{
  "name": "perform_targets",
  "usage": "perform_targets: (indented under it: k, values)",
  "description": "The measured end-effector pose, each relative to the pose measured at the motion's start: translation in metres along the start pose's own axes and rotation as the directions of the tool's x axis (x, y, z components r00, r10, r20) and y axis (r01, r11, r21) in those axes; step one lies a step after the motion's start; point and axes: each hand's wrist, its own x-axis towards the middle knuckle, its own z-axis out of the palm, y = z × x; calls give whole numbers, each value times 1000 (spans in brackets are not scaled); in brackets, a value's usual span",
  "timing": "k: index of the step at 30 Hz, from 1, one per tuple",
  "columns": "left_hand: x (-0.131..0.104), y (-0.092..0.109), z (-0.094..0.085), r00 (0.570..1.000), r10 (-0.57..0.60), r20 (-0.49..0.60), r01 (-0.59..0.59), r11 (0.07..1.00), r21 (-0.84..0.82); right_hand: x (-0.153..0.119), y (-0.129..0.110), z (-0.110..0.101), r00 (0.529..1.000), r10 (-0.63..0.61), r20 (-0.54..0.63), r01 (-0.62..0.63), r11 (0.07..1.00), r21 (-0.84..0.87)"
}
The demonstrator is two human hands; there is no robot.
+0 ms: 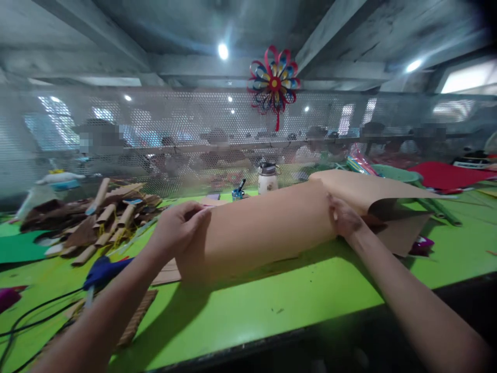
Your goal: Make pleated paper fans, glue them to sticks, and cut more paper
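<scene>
A large sheet of brown kraft paper (260,233) is held up, curved and tilted, over the green table. My left hand (184,225) pinches its upper left edge between thumb and fingers. At the right edge, my right hand (345,215) is closed on the paper, with some fingers hidden behind it. Another curved piece of brown paper (349,186) rises behind my right hand; whether it belongs to the same sheet I cannot tell. Below my left forearm lies a blue glue gun (103,272) with a black cord.
Brown paper rolls and scraps (112,223) are heaped at the left on the green table (295,295). A white bottle (267,178) and a blue pen cup (238,194) stand behind the paper. Red sheets (450,175) lie at the far right. A perforated screen (186,140) carries a paper flower (274,83); people sit beyond.
</scene>
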Motion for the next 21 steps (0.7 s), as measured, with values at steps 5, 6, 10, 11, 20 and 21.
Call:
perform_targets:
  k: [5,6,10,11,20,21]
  values:
    - [-8,-9,2,975,-20,-223,9,999,-51,1,7,-1,988,-30,154,19,997,73]
    - [-10,-10,3,968,-13,-250,-3,998,-64,1,10,-1,984,-38,174,20,995,102]
    - [-16,-12,9,961,83,-263,-114,988,-102,2,16,5,989,-99,108,80,982,170]
    - [-18,-13,10,961,119,-251,-153,981,-123,2,16,6,990,-117,83,102,981,168]
    - [-18,-5,14,880,443,-171,-458,887,-56,-5,-8,-16,916,-380,-128,342,908,-243]
    - [-17,-1,15,849,483,-213,-498,867,-17,-7,-9,-17,910,-389,-144,328,888,-322]
